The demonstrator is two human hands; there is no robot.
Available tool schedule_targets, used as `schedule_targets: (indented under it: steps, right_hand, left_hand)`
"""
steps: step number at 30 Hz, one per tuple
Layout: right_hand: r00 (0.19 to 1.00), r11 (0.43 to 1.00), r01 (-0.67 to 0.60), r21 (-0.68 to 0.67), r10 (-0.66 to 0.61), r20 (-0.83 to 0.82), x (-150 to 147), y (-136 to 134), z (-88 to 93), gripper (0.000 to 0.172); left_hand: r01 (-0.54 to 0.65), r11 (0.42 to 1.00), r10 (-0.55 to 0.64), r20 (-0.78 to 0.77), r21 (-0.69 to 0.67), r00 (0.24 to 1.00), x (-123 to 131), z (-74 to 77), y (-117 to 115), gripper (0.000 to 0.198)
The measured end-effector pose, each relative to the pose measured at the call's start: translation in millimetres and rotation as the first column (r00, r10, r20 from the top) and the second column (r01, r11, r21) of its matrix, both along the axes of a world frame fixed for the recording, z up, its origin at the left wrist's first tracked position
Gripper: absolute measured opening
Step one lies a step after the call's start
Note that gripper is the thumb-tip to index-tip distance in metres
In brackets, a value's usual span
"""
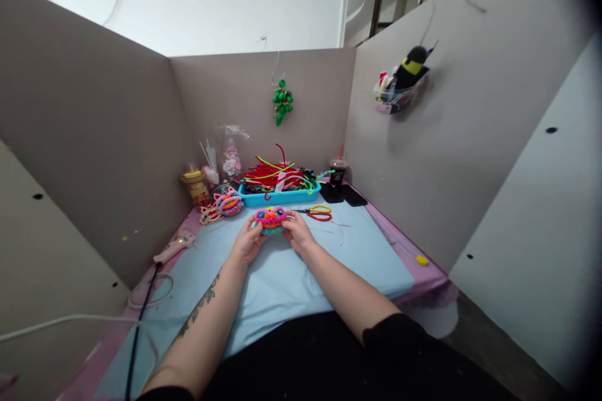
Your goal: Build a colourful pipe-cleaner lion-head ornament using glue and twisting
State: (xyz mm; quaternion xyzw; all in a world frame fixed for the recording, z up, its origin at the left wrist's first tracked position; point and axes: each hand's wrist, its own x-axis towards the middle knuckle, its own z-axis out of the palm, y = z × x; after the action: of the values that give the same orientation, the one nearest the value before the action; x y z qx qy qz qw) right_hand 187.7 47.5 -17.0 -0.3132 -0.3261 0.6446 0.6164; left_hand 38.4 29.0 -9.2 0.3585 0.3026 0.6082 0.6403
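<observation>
L hand [248, 240]: grip closed on L edge of a fuzzy pipe-cleaner piece [271, 219] (pink/orange/teal, blue eye-like spots), thumb on front, fingertips mostly hidden. R hand [298, 232]: grip likewise closed on R edge, thumb twd front; finger spread behind can't tell. Piece held betw. both hands, approx. centre, over lt-blue cloth [362, 263] on tabletop [436, 277]; can't tell if its underside touches cloth.

Scissors [320, 217], red/yellow handles, just beyond R hand, not held. Blue tray [282, 199] behind, w/ red & green pipe cleaners [266, 173] heaped. Similar lilac/orange piece [229, 202] nr tray's L end.
</observation>
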Motion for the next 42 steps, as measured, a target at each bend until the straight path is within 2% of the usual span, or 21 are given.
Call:
schedule_targets:
  steps: [5,16,27,38,40,42]
  right_hand:
    - [1.0,1.0,-0.002,0.013,0.002,-0.007,0.7,1.0,-0.2,0.04]
    - [1.0,1.0,0.001,0.002,-0.001,-0.008,0.9,0.1,1.8,0.04]
    - [0.997,0.998,-0.051,0.034,0.053,-0.053,2.2,-0.9,1.0,0.034]
    - [0.999,1.0,-0.004,0.009,0.004,0.032,0.4,1.3,-0.3,0.038]
    - [0.996,0.999,0.032,0.021,-0.034,0.086,0.4,1.7,-1.3,0.039]
    - [0.976,0.99,0.117,0.078,-0.129,0.177,0.9,0.7,-1.6,0.04]
  left_hand:
    - [0.003,1.0,-0.002,-0.025,0.012,1.0,-1.0,-0.9,-0.5,0.051]
    - [0.02,0.999,-0.02,-0.002,0.036,1.0,-1.8,-2.1,0.5,0.05]
    - [0.012,0.999,-0.012,0.002,0.034,1.0,-2.8,-3.3,1.0,0.052]
    - [0.029,0.999,-0.028,-0.019,0.034,0.999,-3.6,-3.3,1.2,0.05]
    - [0.022,0.999,-0.021,-0.004,0.038,1.0,-3.8,-3.0,1.6,0.051]
    - [-0.02,0.999,0.019,0.022,0.03,1.0,-4.0,-2.9,2.6,0.051]
